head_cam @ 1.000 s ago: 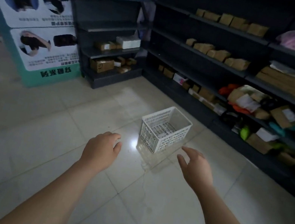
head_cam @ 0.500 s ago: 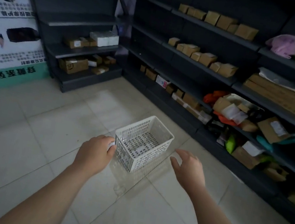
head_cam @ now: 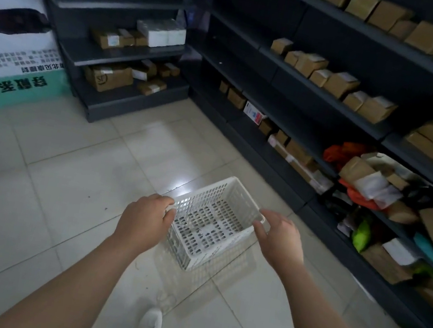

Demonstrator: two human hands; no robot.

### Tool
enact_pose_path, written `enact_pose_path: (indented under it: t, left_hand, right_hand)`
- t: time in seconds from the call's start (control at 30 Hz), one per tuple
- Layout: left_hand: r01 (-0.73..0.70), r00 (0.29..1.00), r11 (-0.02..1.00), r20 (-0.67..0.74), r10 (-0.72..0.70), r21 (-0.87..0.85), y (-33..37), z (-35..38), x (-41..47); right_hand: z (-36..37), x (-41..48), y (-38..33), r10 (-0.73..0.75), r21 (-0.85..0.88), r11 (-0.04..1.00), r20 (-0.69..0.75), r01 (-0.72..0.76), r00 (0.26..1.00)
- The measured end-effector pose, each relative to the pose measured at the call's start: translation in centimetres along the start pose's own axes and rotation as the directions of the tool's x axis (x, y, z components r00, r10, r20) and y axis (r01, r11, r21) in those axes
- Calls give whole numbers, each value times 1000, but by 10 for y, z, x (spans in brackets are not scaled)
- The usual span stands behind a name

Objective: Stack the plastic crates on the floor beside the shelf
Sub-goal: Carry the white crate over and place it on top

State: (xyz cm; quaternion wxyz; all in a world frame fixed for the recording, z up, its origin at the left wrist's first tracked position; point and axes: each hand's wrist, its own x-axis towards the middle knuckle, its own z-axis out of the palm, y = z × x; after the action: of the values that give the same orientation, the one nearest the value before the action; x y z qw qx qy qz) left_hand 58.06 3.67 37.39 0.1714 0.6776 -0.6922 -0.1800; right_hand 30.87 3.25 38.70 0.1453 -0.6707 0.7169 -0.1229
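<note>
One empty white plastic crate [head_cam: 214,221] with perforated walls stands on the tiled floor, a short way out from the dark shelf [head_cam: 308,180] on the right. My left hand [head_cam: 144,219] is at its near-left corner, fingers curled over the rim and thumb against the wall. At the right-hand rim, my right hand [head_cam: 278,240] pinches the edge between thumb and fingers. The crate's base rests on the floor. No other crate is in view.
Dark shelving with cardboard boxes [head_cam: 339,83] and bagged parcels [head_cam: 373,185] runs along the right and back. A second shelf unit [head_cam: 123,95] stands at back left beside a printed banner [head_cam: 13,47]. My white shoe [head_cam: 151,321] is on the tiles below the crate.
I have stepped closer and the crate now lies between my hands. Both hands have gone from hovering open in front of it to closing on its rim at either side.
</note>
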Motion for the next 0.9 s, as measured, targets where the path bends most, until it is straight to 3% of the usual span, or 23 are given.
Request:
enact_pose_path:
  t: [0.4,0.63,0.9]
  left_hand:
    - [75,995,997,74,-73,-30,-6,43,148]
    - [264,963,964,61,-261,-36,12,101,209]
    - [534,845,841,25,-534,-89,40,184,257]
  right_hand:
    - [21,164,23,52,22,998,111,-55,992]
    - [40,274,75,-37,-16,999,222,42,974]
    - [78,387,146,-173,-26,980,384,198,907]
